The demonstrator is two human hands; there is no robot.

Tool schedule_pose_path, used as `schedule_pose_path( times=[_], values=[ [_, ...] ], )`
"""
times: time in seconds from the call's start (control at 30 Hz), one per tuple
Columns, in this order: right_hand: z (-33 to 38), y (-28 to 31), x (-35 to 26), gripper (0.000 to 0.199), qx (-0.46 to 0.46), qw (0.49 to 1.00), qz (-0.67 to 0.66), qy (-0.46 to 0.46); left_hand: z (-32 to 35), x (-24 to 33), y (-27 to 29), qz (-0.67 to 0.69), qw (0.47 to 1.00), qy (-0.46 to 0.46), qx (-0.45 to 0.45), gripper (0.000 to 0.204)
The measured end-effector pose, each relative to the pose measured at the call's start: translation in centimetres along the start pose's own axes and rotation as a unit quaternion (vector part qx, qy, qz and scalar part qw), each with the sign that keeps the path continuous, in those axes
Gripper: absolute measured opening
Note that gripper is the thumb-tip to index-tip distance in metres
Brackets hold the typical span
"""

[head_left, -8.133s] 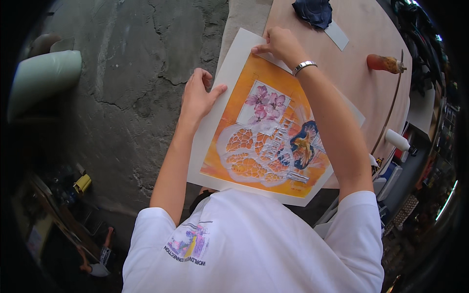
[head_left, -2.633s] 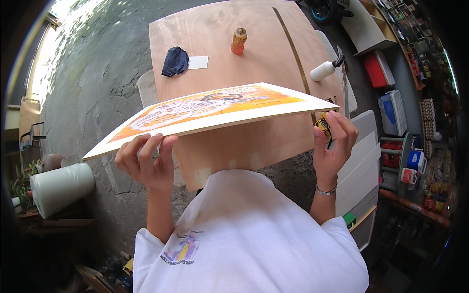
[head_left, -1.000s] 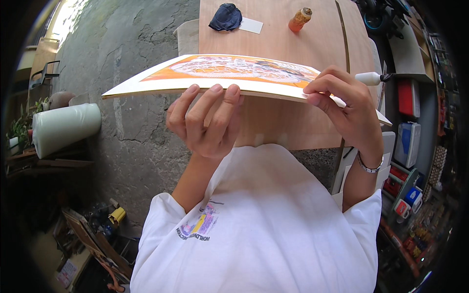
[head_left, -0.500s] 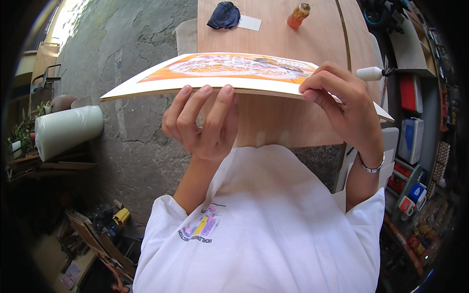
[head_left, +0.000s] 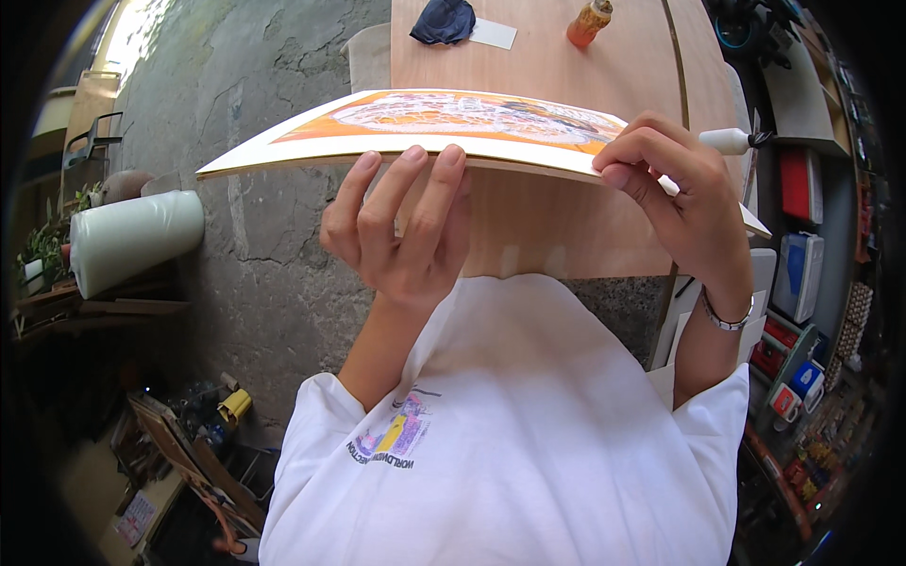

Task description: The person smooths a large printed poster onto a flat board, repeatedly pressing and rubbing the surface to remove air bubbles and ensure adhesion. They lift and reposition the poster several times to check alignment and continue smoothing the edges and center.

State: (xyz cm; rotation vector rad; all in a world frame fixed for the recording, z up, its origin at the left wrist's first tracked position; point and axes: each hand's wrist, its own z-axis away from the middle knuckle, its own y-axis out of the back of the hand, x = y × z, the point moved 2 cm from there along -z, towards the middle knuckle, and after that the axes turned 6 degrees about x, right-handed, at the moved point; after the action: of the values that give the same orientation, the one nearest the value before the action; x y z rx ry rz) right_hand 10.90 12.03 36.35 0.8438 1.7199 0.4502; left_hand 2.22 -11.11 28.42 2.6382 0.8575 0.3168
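A flat white-bordered picture [head_left: 330, 148] with an orange printed or painted middle is held up level in front of my chest, above the plywood table. Its thin board edge faces me, so the artwork appears steeply foreshortened. Three fingertips of my left hand [head_left: 401, 226] rest along the near edge, left of its middle; the thumb is hidden. Near the right end, my right hand [head_left: 675, 179] pinches the same edge between thumb and bent fingers. A bracelet [head_left: 725, 313] circles my right wrist.
The plywood table [head_left: 538, 212] carries a dark blue cloth item [head_left: 444, 21], a white card [head_left: 494, 34], a bottle of orange liquid [head_left: 590, 24] and a white squeeze bottle [head_left: 724, 141]. A plastic-wrapped roll [head_left: 137, 241] is at left. Cluttered shelves with mugs [head_left: 786, 401] line the right.
The whole view has shifted slightly, carrying the table things a little right and up. Slightly more of the picture's face shows. Both hands keep their places on its edge.
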Motion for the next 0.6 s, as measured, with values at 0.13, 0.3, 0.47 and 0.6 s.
schedule_pose_path(
  times=[0.13,0.3,0.47,0.6],
  values=[
    [0.1,-0.1,0.0,0.005,-0.002,1.000,0.009,-0.004,0.3,0.1,0.1,-0.008,1.000,-0.002,-0.006,0.028],
    [0.5,-0.3,-0.2,0.005,0.004,1.000,0.011,-0.007,1.2,-0.1,0.0,-0.020,1.000,0.007,0.015,0.036],
    [0.5,-0.5,-0.6,0.006,0.012,1.000,0.003,-0.026,1.6,-0.2,0.0,-0.020,1.000,0.005,0.013,0.034],
    [0.5,-0.6,-0.6,0.010,0.017,1.000,0.022,-0.011,1.4,-0.1,0.0,-0.021,1.000,0.012,0.009,0.033]
  ],
)
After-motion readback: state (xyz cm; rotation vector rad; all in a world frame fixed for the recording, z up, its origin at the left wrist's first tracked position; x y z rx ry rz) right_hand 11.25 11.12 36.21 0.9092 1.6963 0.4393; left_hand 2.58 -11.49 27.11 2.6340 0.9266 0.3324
